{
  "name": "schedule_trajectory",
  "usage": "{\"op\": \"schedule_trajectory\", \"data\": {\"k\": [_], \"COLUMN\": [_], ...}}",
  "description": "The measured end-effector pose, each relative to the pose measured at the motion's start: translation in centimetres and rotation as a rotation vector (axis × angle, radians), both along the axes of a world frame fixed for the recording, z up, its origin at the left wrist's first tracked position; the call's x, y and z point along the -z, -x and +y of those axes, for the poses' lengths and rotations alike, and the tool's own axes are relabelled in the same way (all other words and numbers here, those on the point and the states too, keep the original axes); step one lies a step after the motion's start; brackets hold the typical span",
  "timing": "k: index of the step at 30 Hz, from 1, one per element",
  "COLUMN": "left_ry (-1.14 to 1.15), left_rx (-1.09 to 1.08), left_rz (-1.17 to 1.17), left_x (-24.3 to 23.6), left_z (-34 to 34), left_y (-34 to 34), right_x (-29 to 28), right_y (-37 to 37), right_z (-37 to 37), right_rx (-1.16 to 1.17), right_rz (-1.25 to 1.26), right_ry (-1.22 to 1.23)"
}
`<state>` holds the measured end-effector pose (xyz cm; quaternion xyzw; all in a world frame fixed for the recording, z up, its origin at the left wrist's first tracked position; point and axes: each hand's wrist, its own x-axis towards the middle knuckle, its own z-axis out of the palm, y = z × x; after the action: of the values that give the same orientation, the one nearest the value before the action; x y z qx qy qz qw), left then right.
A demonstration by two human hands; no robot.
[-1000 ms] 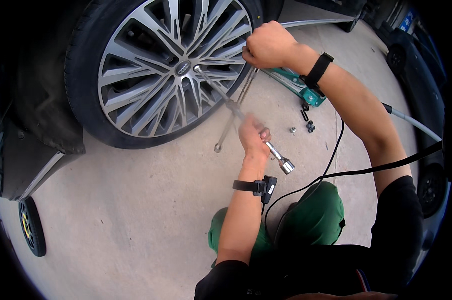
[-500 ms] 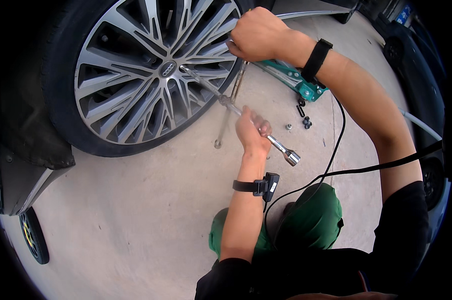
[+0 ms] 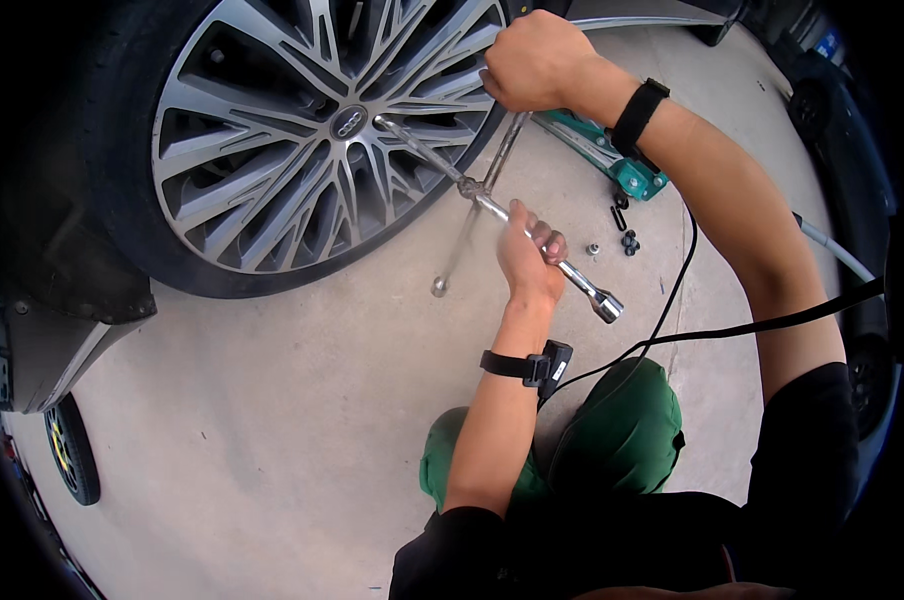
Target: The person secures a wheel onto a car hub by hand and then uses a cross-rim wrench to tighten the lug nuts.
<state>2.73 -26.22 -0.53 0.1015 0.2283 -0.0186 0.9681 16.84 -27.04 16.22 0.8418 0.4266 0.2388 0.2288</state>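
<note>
Head view: see a four-way lug wrench point(image 3: 472, 187) at twelve o'clock, with one end at the alloy wheel point(image 3: 349, 123) at eleven. Gripping it with the left hand point(image 3: 532, 252) at two o'clock and the right hand point(image 3: 540, 62) at one. Looks like the twisting step; next, probably needs a smooth, straight push.

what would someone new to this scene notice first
The large silver-and-black car wheel dominates the upper left. Next comes the shiny cross-shaped wrench near the middle, one end reaching the wheel just right of its centre, with the left grip around its near arm and the right grip closed at its upper one. Farther out, a teal jack sits right of the wheel.
</note>
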Motion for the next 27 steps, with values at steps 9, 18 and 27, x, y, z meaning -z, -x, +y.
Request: {"op": "schedule_trajectory", "data": {"k": [9, 18, 27], "left_ry": [-0.03, -0.151, -0.211], "left_rx": [0.049, 0.003, -0.008], "left_rz": [0.116, 0.241, 0.264], "left_x": [-1.0, 0.5, 1.4], "left_z": [-0.8, 1.2, 3.9], "left_y": [4.8, 6.2, 5.6], "right_x": [-1.6, 1.3, 0.9], "right_y": [6.1, 6.1, 6.6], "right_z": [-0.3, -0.2, 2.1], "right_rx": [-0.074, -0.156, -0.179], "right_rz": [0.077, 0.135, 0.182], "right_ry": [0.049, -0.092, -0.061]}}
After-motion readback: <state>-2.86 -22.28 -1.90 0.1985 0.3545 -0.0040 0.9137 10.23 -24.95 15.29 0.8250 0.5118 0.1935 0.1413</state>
